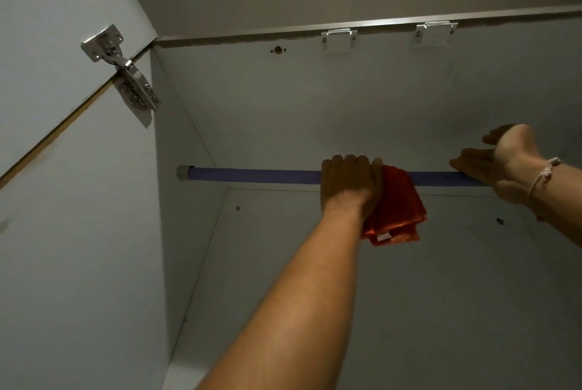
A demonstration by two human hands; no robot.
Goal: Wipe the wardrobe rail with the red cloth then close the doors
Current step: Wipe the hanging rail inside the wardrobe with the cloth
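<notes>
A purple wardrobe rail (258, 174) runs across the inside of the wardrobe, with a grey end socket (182, 173) on the left wall. My left hand (346, 184) is curled over the rail near its middle and grips the red cloth (396, 210). The cloth is wrapped on the rail and hangs down below my hand. My right hand (504, 166) is further right, palm up and fingers stretched out flat, resting at the rail. It holds nothing. The rail's right end is hidden behind that hand.
The left door (47, 43) stands open at the left, held by a metal hinge (126, 74). Two white catches (338, 38) (434, 33) sit under the wardrobe's top front edge. The pale back wall (346, 279) has small holes.
</notes>
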